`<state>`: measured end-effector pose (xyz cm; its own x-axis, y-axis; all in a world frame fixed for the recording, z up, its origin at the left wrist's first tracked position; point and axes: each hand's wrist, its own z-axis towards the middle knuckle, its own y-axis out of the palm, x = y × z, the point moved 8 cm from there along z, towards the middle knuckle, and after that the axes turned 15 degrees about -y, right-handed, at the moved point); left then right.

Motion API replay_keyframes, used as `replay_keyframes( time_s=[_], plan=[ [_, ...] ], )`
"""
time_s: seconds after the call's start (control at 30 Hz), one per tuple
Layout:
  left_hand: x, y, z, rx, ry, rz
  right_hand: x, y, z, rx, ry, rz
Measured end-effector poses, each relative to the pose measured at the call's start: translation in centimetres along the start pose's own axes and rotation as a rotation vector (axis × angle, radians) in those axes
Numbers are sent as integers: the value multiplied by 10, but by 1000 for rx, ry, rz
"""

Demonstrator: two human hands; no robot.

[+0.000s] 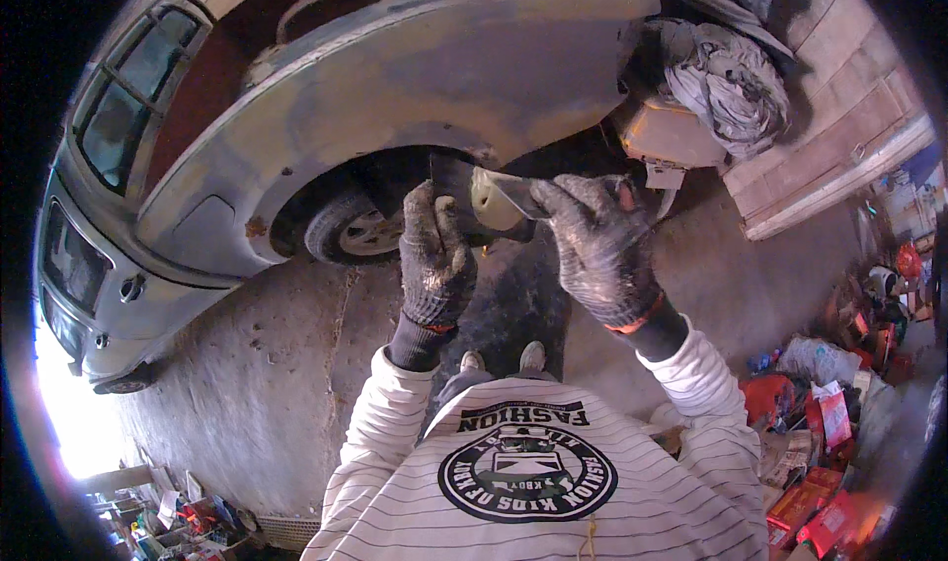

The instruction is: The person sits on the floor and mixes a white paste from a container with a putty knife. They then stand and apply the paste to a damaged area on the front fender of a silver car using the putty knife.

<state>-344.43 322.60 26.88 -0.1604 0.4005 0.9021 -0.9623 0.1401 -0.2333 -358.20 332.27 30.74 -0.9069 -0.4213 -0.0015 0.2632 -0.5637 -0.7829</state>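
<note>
Both hands wear dirty, dark knit work gloves and are raised in front of the car's wheel arch. My left hand (436, 255) is closed on the edge of a dark, flat plate (455, 188), whose outline blends into the shadow behind it. My right hand (602, 245) grips a putty knife (514, 195), its blade pointing left over the plate. Pale yellowish putty (488, 206) lies where blade and plate meet. Just beyond is the car body (415, 77), patchy grey and tan, with a wheel (357, 227) under the arch.
Crumpled grey sheeting (731, 82) lies at the far right beside a yellowish box-like object (671, 136). A wooden board (829, 176) stands nearby. Red boxes and mixed clutter (820, 423) fill the lower right. More clutter (188, 517) is at the lower left on the concrete floor (267, 383).
</note>
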Motion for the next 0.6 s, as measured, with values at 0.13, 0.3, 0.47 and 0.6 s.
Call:
replay_keyframes(
  time_s=[0.13, 0.3, 0.47, 0.6],
  plan=[
    [-10, 2, -1, -26, -9, -48, -1, -1, 4, -14, -80, -57],
    [-25, 3, 3, -117, -82, -108, 30, -21, 3, 321, -26, 194],
    [-31, -8, 11, -125, -216, -203, 54, 6, -5, 161, 92, 626],
    [-17, -21, 11, -42, -164, -164, 55, -5, -8, 42, -54, 161]
  ],
)
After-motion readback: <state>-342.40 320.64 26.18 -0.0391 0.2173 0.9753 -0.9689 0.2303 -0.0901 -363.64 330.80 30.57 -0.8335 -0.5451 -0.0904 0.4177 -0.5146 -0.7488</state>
